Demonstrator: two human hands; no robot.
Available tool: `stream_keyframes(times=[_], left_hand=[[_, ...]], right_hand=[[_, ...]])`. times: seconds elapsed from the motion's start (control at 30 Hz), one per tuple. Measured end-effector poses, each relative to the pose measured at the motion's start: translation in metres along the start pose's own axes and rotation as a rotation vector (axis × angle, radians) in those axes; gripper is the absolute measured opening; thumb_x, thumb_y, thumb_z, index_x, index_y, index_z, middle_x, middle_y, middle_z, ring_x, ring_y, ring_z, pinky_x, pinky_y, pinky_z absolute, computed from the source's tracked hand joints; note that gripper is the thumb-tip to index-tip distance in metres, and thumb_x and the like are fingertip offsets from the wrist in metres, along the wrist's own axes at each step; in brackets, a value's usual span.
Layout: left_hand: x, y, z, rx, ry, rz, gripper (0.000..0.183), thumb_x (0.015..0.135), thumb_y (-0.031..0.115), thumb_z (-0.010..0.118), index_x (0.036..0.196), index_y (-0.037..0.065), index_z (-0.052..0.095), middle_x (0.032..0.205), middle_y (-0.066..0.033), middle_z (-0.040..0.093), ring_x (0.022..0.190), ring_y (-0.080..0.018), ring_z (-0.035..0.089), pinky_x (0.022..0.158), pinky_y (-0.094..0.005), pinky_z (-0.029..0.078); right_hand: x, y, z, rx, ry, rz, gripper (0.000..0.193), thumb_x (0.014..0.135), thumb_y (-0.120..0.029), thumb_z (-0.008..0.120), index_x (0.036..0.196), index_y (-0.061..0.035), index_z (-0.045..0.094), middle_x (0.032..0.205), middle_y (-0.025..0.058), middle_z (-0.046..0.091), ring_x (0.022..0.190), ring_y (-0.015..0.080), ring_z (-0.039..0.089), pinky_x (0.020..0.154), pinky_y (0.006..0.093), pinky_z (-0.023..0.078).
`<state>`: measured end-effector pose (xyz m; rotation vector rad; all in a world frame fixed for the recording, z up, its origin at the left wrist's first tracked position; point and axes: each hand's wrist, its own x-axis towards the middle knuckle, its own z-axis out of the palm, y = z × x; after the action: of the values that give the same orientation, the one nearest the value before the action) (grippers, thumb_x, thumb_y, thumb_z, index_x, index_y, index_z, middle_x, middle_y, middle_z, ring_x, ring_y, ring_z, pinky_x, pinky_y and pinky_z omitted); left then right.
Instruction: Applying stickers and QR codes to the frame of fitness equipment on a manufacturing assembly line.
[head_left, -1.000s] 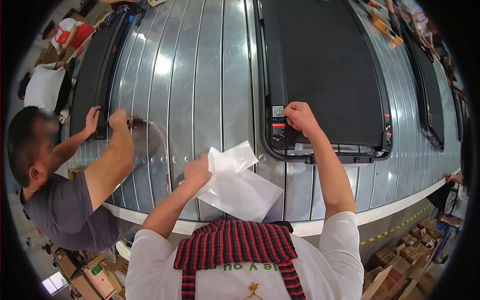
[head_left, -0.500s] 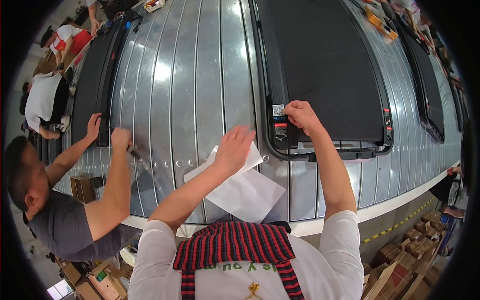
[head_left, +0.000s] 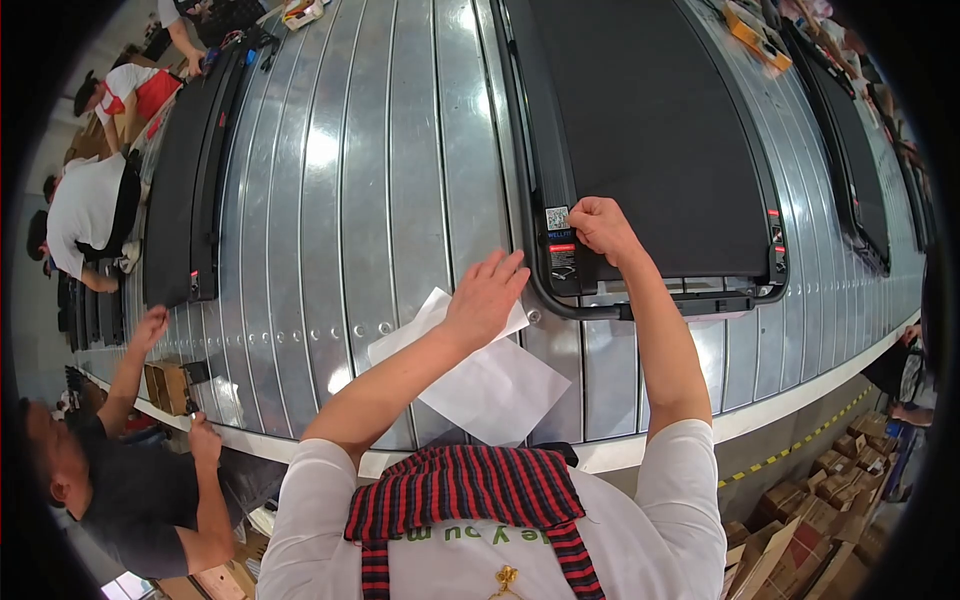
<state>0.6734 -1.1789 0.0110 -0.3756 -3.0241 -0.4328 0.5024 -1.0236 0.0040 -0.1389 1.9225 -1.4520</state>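
A black treadmill lies flat on a slatted metal table in front of me, its near left corner close to my hands. On that corner sit a square black-and-white code sticker and, below it, a red and black label. My right hand is closed in a pinch at the sticker's right edge; whatever its fingertips hold is hidden. My left hand is open, fingers stretched, just left of the treadmill's frame. White paper sheets lie on the table, partly beneath my left hand and forearm.
At left, a co-worker holds a dark tool beside a small cardboard box. Another black treadmill lies beyond; a further one lies at right. An orange tray sits far right. Cardboard boxes fill the floor at lower right.
My left hand has shifted slightly right toward the treadmill frame. My right hand has stayed at the sticker. The co-worker at left has drawn back from the left treadmill, lowering the tool.
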Motion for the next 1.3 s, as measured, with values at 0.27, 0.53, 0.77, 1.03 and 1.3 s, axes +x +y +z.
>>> stream_keyframes(times=[0.27, 0.53, 0.77, 1.03, 1.3], left_hand=[[0.003, 0.001, -0.003, -0.027, 0.037, 0.026, 0.033, 0.075, 0.006, 0.044, 0.107, 0.001, 0.048, 0.123, -0.0124, 0.041, 0.113, -0.0290, 0.037, 0.089, -0.0363, 0.033], [0.001, -0.004, -0.002, -0.028, 0.037, 0.060, 0.035, 0.071, 0.001, 0.046, 0.105, 0.000, 0.048, 0.123, -0.0123, 0.041, 0.112, -0.0290, 0.038, 0.089, -0.0363, 0.034], [0.005, -0.004, -0.008, -0.035, 0.043, 0.096, 0.039, 0.067, -0.002, 0.049, 0.105, 0.001, 0.048, 0.122, -0.0118, 0.041, 0.111, -0.0290, 0.038, 0.087, -0.0363, 0.035], [0.023, -0.002, -0.005, 0.010, -0.047, 0.143, 0.042, 0.071, -0.002, 0.048, 0.112, 0.004, 0.045, 0.127, -0.0096, 0.038, 0.116, -0.0286, 0.036, 0.091, -0.0367, 0.034], [0.042, -0.004, 0.006, 0.035, -0.005, 0.201, 0.035, 0.073, 0.003, 0.048, 0.108, 0.004, 0.047, 0.121, -0.0084, 0.044, 0.109, -0.0239, 0.041, 0.086, -0.0344, 0.036]], right_hand=[[-0.001, 0.001, -0.001, 0.048, -0.005, 0.017, 0.010, 0.073, -0.007, 0.053, 0.066, -0.0015, 0.051, 0.049, 0.0023, 0.046, 0.038, 0.0065, 0.037, 0.033, 0.0217, 0.024], [-0.002, 0.002, 0.003, 0.047, 0.014, 0.007, 0.011, 0.076, -0.007, 0.053, 0.065, -0.0049, 0.049, 0.048, -0.0016, 0.041, 0.036, 0.0041, 0.031, 0.032, 0.0201, 0.018], [-0.003, 0.002, 0.001, 0.040, 0.028, 0.002, 0.009, 0.073, -0.006, 0.053, 0.065, -0.0020, 0.051, 0.048, 0.0012, 0.044, 0.038, 0.0059, 0.036, 0.033, 0.0214, 0.023], [-0.002, 0.003, 0.002, 0.023, 0.035, -0.017, 0.008, 0.072, -0.005, 0.052, 0.065, -0.0015, 0.052, 0.049, 0.0012, 0.045, 0.039, 0.0063, 0.037, 0.034, 0.0217, 0.025], [0.000, 0.011, 0.007, -0.072, 0.101, -0.099, 0.009, 0.070, -0.006, 0.053, 0.064, 0.0009, 0.054, 0.052, 0.0027, 0.050, 0.046, 0.0079, 0.045, 0.043, 0.0223, 0.036]])
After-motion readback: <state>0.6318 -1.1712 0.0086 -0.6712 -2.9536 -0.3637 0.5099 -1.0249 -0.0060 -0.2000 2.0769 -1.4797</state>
